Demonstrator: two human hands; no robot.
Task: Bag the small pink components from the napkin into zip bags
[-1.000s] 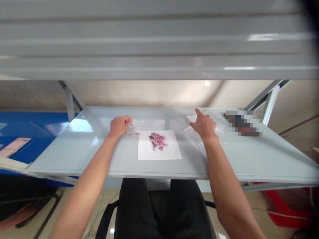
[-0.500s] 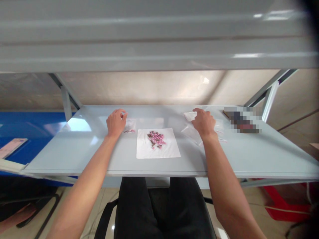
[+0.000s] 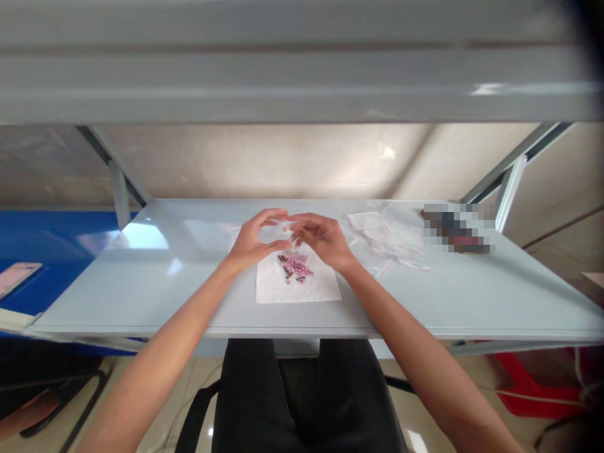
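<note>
My left hand and my right hand meet above a white sheet on the grey table. Both pinch a small clear plastic bag between their fingertips. Just below the hands, a pile of pink and dark capsules lies on the sheet. The bag is hard to make out against the table.
Several empty clear bags lie spread to the right of the sheet. A blurred dark object sits at the far right of the table. A grey shelf hangs overhead. A blue surface is to the left and a red bin lower right.
My left hand let go of a small bag at the left and moved to the middle. My right hand came from the bag pile, and both hands now pinch a clear bag.
</note>
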